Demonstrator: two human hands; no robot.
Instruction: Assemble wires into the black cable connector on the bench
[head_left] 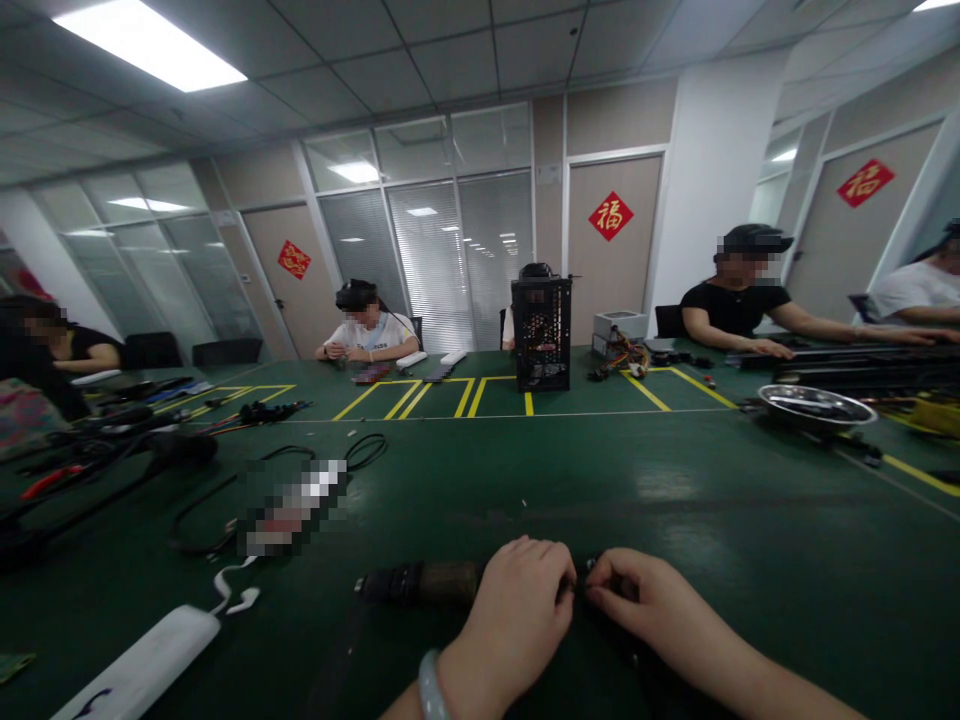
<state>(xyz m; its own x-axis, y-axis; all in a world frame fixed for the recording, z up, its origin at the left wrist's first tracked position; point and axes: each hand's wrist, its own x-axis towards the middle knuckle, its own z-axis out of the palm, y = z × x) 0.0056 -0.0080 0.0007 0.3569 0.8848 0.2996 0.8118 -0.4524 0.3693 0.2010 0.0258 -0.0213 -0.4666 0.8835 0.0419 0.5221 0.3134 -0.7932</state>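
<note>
On the green table (465,480) in front of me lies a dark cylindrical tool (442,583) that looks like an inline electric screwdriver, its narrow metal tip pointing left. My left hand (517,610) is closed around its right end, with thumb and forefinger pinched together. Close by on the right, my right hand (645,595) is curled, its fingertips pinching something small and dark with a shiny bit at the top. The fingers hide most of that small thing. A narrow gap separates the two hands.
To my left are a white power strip (142,665), a blurred-out object (296,510) with a black cable, and a heap of dark cables and tools (90,470). Farther off stand a black computer case (541,335), a power supply (619,335) and a metal bowl (816,405). Other people sit around the table.
</note>
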